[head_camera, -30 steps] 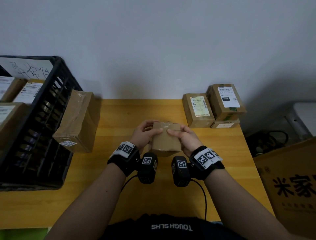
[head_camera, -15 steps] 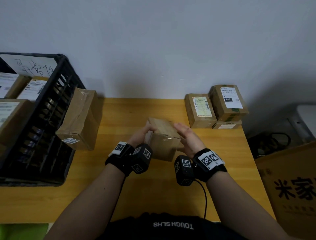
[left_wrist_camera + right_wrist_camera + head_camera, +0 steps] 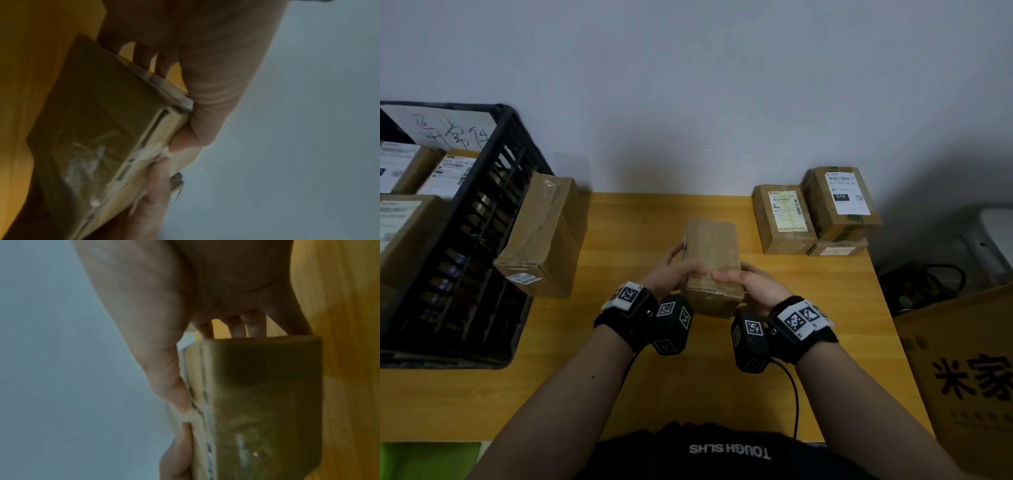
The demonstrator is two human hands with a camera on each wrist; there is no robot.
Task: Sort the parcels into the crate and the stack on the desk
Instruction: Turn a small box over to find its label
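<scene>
Parcel turned plain-face up
Both hands, left hand (image 3: 667, 274) and right hand (image 3: 753, 284), grip the cardboard parcel (image 3: 713, 260) above the tabletop (image 3: 619, 240), just rotated; its label seemingly faces sideways, destination undecided.

Matt cardboard parcel (image 3: 714, 260) with glossy tape; smooth wooden desk (image 3: 619, 233)

Your crate (image 3: 493, 192) runs off the head view's left edge; both wrist views blur the parcel (image 3: 98, 129); its far-side label stays hidden from you.
</scene>
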